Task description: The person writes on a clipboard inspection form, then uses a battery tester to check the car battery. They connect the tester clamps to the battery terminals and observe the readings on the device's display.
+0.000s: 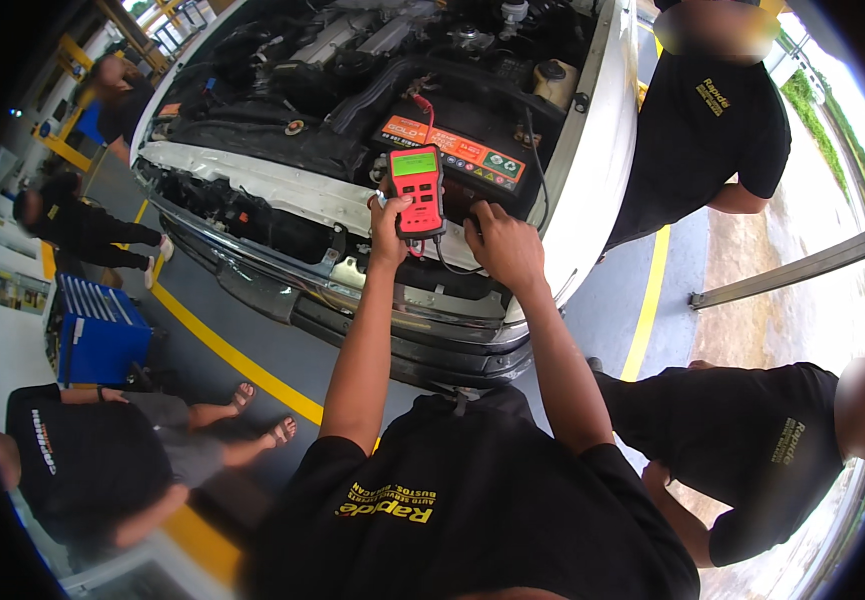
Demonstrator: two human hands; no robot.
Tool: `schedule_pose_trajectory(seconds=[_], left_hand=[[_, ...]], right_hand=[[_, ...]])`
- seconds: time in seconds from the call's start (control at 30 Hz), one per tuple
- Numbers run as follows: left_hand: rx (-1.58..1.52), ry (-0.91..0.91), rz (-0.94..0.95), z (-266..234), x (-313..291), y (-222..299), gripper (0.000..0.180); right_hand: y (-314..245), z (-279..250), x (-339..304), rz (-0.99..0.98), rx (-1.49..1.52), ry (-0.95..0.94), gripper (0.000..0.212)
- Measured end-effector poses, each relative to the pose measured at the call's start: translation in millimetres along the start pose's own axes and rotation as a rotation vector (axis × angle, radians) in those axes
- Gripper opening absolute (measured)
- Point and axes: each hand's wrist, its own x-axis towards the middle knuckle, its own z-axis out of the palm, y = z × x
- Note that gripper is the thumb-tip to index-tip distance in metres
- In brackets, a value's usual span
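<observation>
My left hand (389, 230) grips a red handheld battery tester (421, 212) with a lit green screen, its thumb on the lower left of the tester's face. Behind the tester sits a car battery (468, 153) with an orange label, inside the engine bay. A red clamp (423, 103) is at the battery's far left, and a dark cable (545, 185) runs along its right side. Just right of the tester, my right hand (509, 246) is over the front of the bay, holding nothing visible. Its fingers are bent but apart; what the fingertips touch is unclear.
The white car's right fender (593, 165) and front bumper (353, 325) border the bay. A yellow-capped reservoir (555, 82) stands beyond the battery. People in dark shirts stand at both sides. A blue tool cabinet (103, 335) is at the left, and a metal post (803, 270) at the right.
</observation>
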Motion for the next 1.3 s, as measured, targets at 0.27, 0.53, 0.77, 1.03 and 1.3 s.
schedule_pose_trajectory(seconds=[0.27, 0.53, 0.77, 1.03, 1.3], left_hand=[[-0.006, 0.013, 0.006, -8, 1, -3, 0.048], [-0.008, 0.006, 0.0, -1, 0, 1, 0.047], [-0.013, 0.015, 0.016, 0, 0, 1, 0.047], [-0.028, 0.025, 0.013, 0, 1, 1, 0.049], [-0.014, 0.023, 0.008, -2, 1, -1, 0.047]], right_hand=[[-3, -2, 1, 0.002, -0.006, -0.014, 0.025], [-2, -2, 0, -0.004, -0.006, -0.017, 0.025], [-1, 1, 1, 0.022, 0.009, -0.041, 0.026], [-3, -1, 1, 0.006, -0.004, -0.03, 0.026], [-1, 1, 1, 0.007, -0.003, -0.03, 0.026]])
